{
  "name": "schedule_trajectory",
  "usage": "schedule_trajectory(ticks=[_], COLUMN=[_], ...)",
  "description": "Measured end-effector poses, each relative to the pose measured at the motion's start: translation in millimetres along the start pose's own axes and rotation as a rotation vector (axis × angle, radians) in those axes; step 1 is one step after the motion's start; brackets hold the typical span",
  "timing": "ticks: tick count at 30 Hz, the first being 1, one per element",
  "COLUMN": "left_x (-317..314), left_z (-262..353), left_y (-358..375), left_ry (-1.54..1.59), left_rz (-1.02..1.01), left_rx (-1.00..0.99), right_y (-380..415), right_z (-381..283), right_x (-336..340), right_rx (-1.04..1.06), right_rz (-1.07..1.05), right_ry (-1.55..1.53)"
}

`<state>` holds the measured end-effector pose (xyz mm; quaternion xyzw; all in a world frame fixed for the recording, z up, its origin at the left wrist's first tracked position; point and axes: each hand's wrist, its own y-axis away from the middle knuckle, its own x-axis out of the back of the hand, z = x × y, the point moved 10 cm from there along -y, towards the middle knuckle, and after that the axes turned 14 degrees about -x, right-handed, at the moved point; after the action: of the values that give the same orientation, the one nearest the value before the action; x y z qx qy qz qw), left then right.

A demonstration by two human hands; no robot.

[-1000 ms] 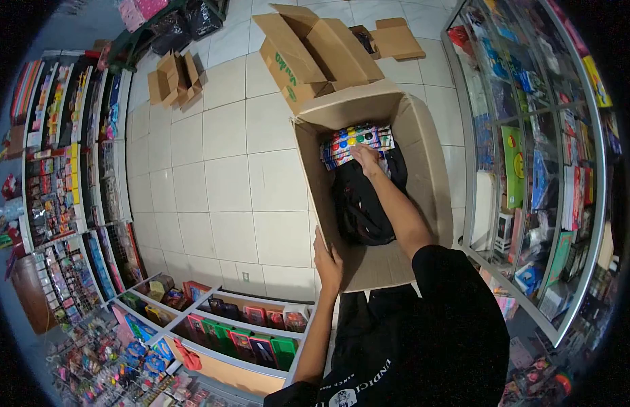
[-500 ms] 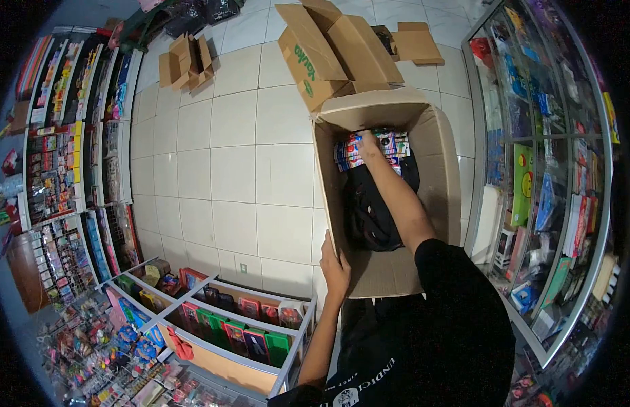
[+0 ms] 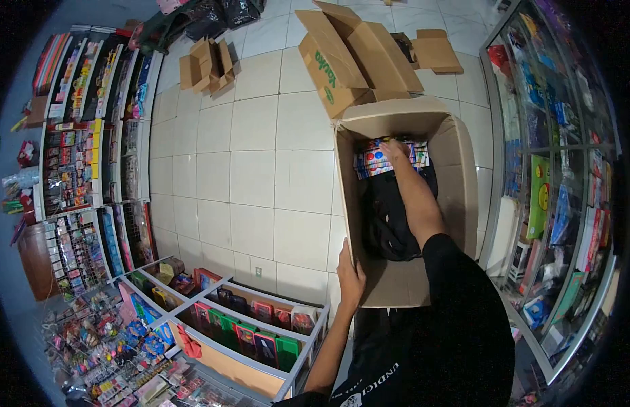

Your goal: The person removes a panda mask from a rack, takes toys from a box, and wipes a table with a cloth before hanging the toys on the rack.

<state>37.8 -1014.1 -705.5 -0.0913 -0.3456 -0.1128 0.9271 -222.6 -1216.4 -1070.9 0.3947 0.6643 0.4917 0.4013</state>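
A large open cardboard box (image 3: 396, 288) stands in front of me. Inside it, a row of colourful printed packets (image 3: 372, 163) lies at the far end, beside and partly over a black cloth-like item (image 3: 389, 224). My right hand (image 3: 395, 149) reaches down into the box and rests on the packets with its fingers apart; the fingertips are partly hidden. At the near left, my left hand (image 3: 351, 277) grips the box's side wall, with its fingers along the outside.
Beyond the box are another open carton (image 3: 359, 61), a small open carton (image 3: 208, 66) and a flattened cardboard piece (image 3: 437, 51) on the tiled floor. A glass display case (image 3: 552, 176) stands close on the right. Low shelving (image 3: 240, 325) is at the lower left, and stocked racks (image 3: 74, 156) line the left.
The view has shifted, so everything sits further right and slightly lower. My right hand has loosened and spread over the packets. My left hand stays on the box wall.
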Motion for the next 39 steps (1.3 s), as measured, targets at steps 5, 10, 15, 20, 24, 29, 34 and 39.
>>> schedule_trajectory(ticks=[5, 10, 15, 20, 24, 29, 34, 39], left_x=[-8.5, -9.0, -5.9, -0.3, 32.9, 83.1, 115.5, 198.4], left_z=[-9.7, -6.8, -11.0, -14.8, 10.9, 16.4, 2.9, -53.9], left_y=[8.3, 5.8, 13.3, 17.2, 21.2, 29.8, 66.0, 157.5], left_ry=[0.042, 0.027, 0.024, -0.01, -0.154, 0.54, 1.237, 1.047], left_rz=[-0.067, -0.037, 0.035, 0.019, 0.117, 0.365, 0.393, 0.702], left_rx=[0.113, 0.125, 0.012, -0.031, -0.02, 0.03, 0.146, 0.215], right_y=[-9.2, 105.7, 195.6, 269.1, 342.7, 450.8, 528.2, 556.0], right_z=[-2.0, -15.3, -22.0, -18.0, -6.3, 45.0, 142.6, 247.9], right_x=[12.2, 35.9, 64.4, 87.1, 105.8, 121.5, 115.7, 102.8], right_rx=[0.169, 0.516, 0.699, 0.747, 0.811, 0.868, 0.78, 0.689], right_rz=[-0.008, 0.029, -0.111, -0.302, -0.374, -0.493, -0.751, -0.872], right_ry=[0.175, 0.267, 0.405, 0.419, 0.428, 0.471, 0.564, 0.923])
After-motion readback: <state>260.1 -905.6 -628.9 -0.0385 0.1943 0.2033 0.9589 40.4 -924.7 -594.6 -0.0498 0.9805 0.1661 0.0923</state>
